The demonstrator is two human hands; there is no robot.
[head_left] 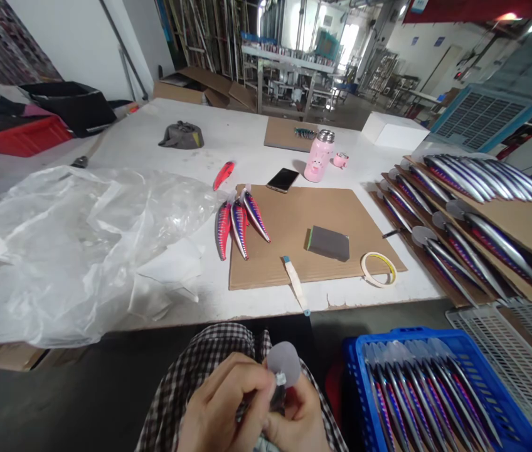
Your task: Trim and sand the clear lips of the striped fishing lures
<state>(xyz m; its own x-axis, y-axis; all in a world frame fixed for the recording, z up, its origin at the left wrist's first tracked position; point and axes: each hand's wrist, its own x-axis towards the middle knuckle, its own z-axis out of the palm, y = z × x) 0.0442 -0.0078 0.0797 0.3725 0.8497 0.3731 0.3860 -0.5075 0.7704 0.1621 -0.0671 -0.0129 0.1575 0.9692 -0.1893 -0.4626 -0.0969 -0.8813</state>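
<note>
Sticking up between the hands (pixel 223 402) is a round translucent disc (pixel 285 362).

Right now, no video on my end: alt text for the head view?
Left hand and right hand pinch a mostly hidden piece with a translucent round disc, above a checkered garment. On the white table ahead, striped fish-shaped lures lie partly on cardboard. A blue basket at lower right holds a row of similar lures.
</note>
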